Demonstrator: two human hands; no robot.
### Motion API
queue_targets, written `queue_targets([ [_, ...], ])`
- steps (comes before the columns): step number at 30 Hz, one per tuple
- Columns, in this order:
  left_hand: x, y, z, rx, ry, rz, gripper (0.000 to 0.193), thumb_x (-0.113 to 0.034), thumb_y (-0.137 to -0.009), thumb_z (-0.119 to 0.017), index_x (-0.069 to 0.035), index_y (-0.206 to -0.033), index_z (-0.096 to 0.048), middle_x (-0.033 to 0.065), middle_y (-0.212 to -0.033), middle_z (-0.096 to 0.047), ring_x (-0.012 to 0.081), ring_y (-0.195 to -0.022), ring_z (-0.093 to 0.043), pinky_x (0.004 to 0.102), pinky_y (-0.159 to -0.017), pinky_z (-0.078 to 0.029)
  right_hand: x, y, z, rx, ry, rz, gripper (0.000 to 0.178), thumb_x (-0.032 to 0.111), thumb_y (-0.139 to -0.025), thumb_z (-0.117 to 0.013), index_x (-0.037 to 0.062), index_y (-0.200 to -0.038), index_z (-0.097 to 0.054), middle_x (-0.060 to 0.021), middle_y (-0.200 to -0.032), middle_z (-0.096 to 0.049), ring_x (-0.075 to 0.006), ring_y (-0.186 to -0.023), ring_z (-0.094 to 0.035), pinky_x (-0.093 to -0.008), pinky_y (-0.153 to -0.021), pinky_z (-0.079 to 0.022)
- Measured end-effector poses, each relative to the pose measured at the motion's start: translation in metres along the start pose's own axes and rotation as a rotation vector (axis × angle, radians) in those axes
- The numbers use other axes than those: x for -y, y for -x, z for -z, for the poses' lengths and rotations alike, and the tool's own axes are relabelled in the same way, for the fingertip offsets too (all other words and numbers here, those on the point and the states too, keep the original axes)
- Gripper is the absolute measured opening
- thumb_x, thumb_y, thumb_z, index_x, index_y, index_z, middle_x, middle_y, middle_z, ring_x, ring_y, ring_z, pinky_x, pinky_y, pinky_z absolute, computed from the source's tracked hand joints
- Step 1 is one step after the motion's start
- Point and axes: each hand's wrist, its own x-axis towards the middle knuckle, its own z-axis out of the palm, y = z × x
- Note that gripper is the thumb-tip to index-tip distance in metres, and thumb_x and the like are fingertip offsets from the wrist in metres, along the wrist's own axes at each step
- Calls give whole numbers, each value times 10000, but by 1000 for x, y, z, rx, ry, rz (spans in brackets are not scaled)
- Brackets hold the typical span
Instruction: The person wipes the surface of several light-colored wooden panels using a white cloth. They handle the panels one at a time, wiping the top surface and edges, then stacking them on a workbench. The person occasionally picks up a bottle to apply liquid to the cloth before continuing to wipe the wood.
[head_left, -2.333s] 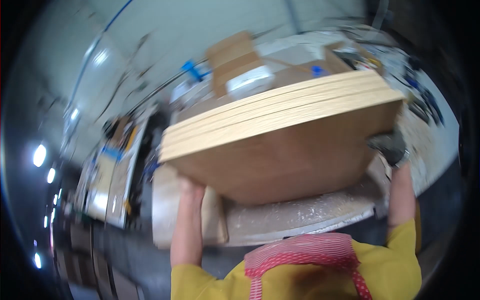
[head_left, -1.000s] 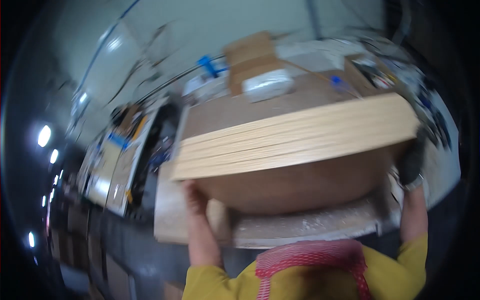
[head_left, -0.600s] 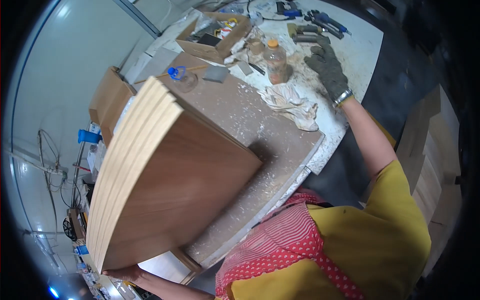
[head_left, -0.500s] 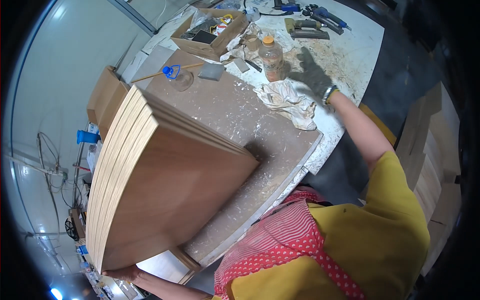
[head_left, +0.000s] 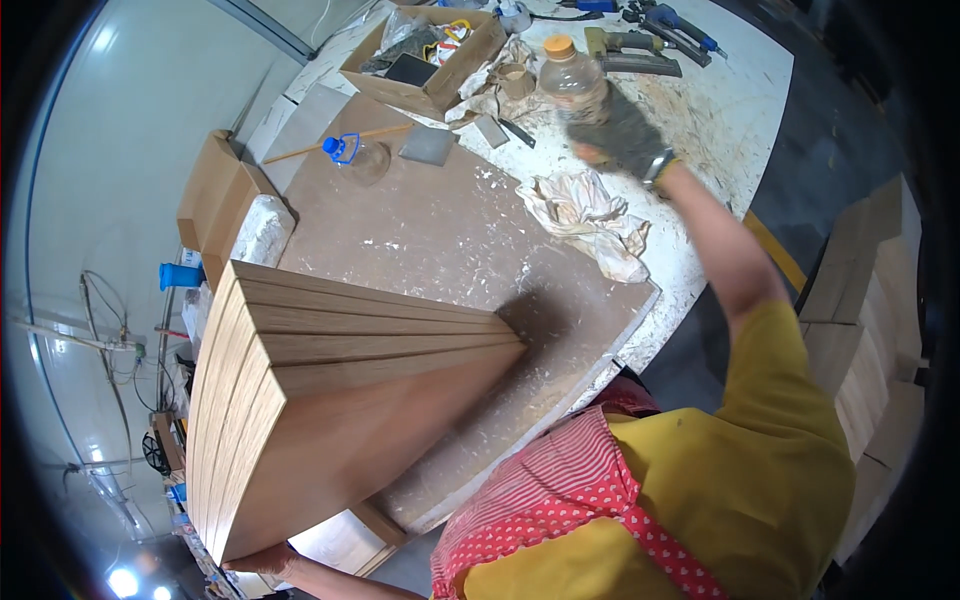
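A thick stack of wooden panels (head_left: pixel 330 430) stands tilted on edge on the left part of the table. My bare left hand (head_left: pixel 262 560) grips its near lower corner, with the fingers partly hidden by the wood. My right hand (head_left: pixel 625 140), in a grey glove and slightly blurred, is wrapped round a clear plastic bottle (head_left: pixel 572 80) with an orange cap. A crumpled whitish rag (head_left: pixel 590 220) lies below that hand. Beside the bottle are a roll of brown tape (head_left: pixel 515 80) and a small grey block (head_left: pixel 490 131).
A cardboard box of odds and ends (head_left: pixel 430 90) stands at the back, with nail guns (head_left: pixel 630 50) to its right. A clear jug with a blue cap (head_left: pixel 365 160) and a grey pad (head_left: pixel 427 145) lie on the brown board (head_left: pixel 420 220). Boxes (head_left: pixel 850 330) are stacked at right.
My right hand has gone from open beside the bottle to closed round it, and the bottle has shifted. The panel stack has tilted, showing more of its upper edges and a white bundle behind.
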Motion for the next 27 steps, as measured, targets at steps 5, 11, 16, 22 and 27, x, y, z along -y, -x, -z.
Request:
queue_targets([
  [5,-1,1,12,118,12,-35,874,-714,-776,-528,-150,-1427,-383,133,-1452,-372,371,-1321,-367,605,-1041,-362,67,33,72,446,858,-36,645,502,-737,-698,58,-1182,-554,-145,-935,-689,-299,-906,-666,-404,-858,-507],
  [11,3,-13,27,119,1,18,911,-739,-748,-548,-139,-1415,-391,144,-1422,-400,383,-1296,-397,605,-1029,-383,56,47,83,731,1160,187,455,235,-749,-636,93,-1179,-595,-148,-1021,-677,-326,-940,-652,-412,-858,-485],
  [16,2,-4,10,69,-8,14,855,-693,-778,-559,-128,-1402,-409,139,-1422,-411,357,-1303,-399,564,-1051,-381,92,37,79,789,1224,174,444,244,-697,-699,102,-1109,-617,-128,-970,-665,-305,-946,-627,-402,-861,-464],
  [22,9,-22,33,69,60,41,852,-723,-768,-547,-108,-1351,-466,121,-1356,-468,335,-1266,-427,580,-1026,-386,106,29,72,830,1256,183,432,209,-683,-716,95,-1089,-622,-139,-928,-675,-325,-904,-642,-419,-820,-483],
  [27,16,-36,54,125,86,67,837,-691,-756,-594,-104,-1341,-477,119,-1357,-473,326,-1264,-433,558,-1037,-385,106,28,75,780,1258,147,379,185,-690,-696,93,-1053,-641,-152,-914,-679,-324,-911,-650,-419,-808,-494],
])
